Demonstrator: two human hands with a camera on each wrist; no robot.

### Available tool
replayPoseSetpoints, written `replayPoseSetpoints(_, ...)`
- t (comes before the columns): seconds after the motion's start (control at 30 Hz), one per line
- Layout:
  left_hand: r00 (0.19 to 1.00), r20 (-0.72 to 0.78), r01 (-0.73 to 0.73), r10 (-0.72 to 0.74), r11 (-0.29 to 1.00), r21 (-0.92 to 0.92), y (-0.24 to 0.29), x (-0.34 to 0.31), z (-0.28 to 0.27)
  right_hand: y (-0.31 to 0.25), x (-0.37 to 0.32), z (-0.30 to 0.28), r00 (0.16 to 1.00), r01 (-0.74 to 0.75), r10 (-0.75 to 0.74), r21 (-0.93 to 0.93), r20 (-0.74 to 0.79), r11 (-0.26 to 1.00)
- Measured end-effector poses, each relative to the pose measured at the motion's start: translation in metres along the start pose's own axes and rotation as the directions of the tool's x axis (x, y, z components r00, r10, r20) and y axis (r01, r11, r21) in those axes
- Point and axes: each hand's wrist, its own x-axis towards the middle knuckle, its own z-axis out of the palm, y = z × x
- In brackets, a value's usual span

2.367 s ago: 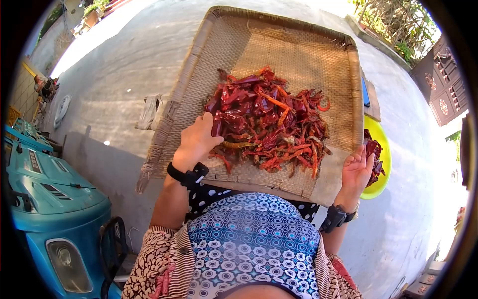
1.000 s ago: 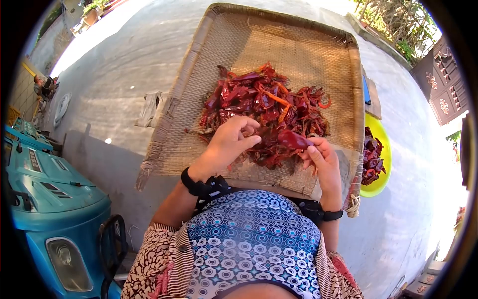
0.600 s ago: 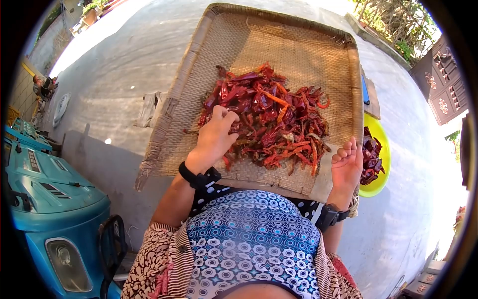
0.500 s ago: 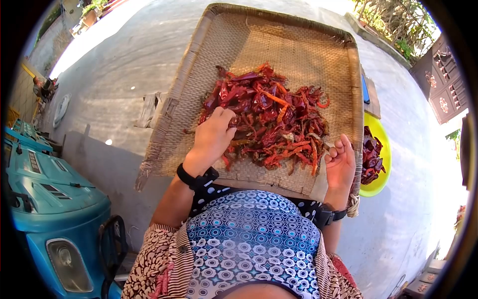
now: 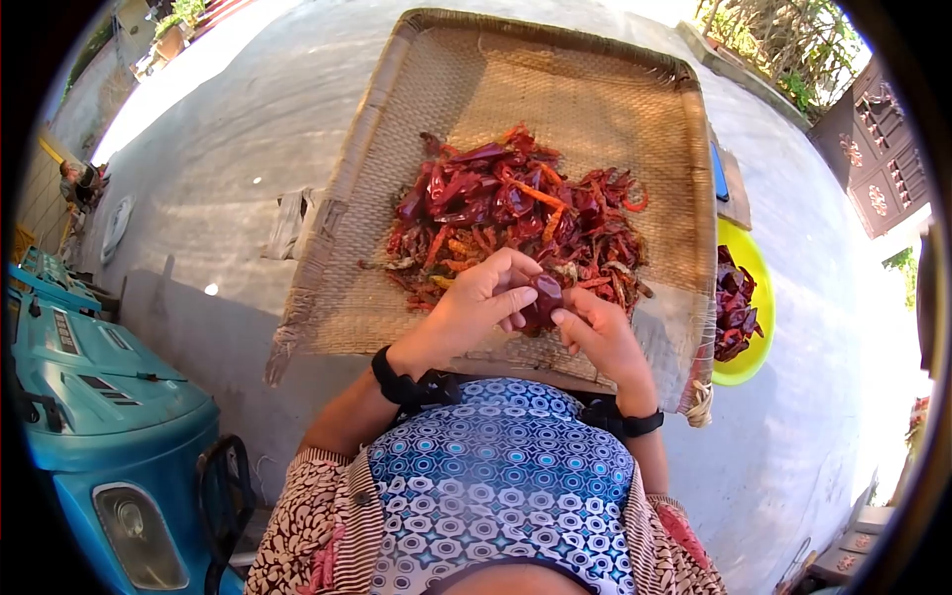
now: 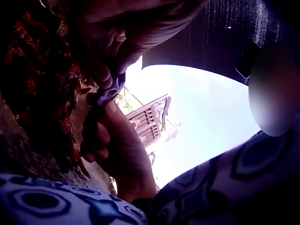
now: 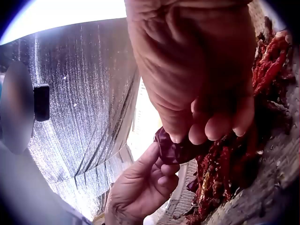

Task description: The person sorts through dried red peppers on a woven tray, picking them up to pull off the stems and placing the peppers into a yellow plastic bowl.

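Observation:
A dark red, glossy chili (image 5: 542,297) is pinched between both hands above the near side of the pile. The left hand (image 5: 474,305) grips its left side with thumb and fingers, and the right hand (image 5: 607,339) pinches its right side. Under and beyond them a heap of dried red chilies (image 5: 496,193) lies on a woven tray (image 5: 595,84). In the left wrist view the chili (image 6: 108,93) sits between the fingertips of both hands. The right wrist view shows its wrinkled skin (image 7: 171,150) between the right hand (image 7: 192,70) and the left hand (image 7: 140,187).
A yellow-green basin (image 5: 762,297) with dark red chilies stands on the ground right of the tray. Behind it lie a board (image 5: 734,203) and a blue flat object (image 5: 719,171). A teal vehicle (image 5: 109,387) is at the left; a person (image 5: 81,183) sits farther back.
The left hand has moved right from the pile's left side, and the right hand has moved left from the tray's right edge. They now meet at a dark chili.

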Motion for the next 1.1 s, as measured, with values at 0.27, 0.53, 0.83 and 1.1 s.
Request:
replayPoseSetpoints(0.27,0.965,-0.137,-0.066,0.225,0.710,0.701,-0.022,0.017,-0.006,0.021,-0.008,-0.047,0.876,0.236,-0.056,0.324,-0.480,0.916)
replayPoseSetpoints(0.53,0.961,-0.158,-0.004,0.226,0.583,0.813,-0.024,0.020,0.002,0.056,-0.016,-0.089,0.816,0.517,0.074,0.782,-0.573,0.348)
replayPoseSetpoints(0.83,0.932,-0.161,-0.168,0.324,0.781,0.602,-0.005,0.012,0.003,0.008,0.002,-0.025,0.945,0.169,-0.035,0.393,-0.324,0.904)
replayPoseSetpoints(1.1,0.975,-0.010,-0.206,0.222,0.922,0.327,-0.014,0.011,0.005,0.011,0.010,-0.008,0.992,0.097,-0.071,0.258,-0.108,0.961)
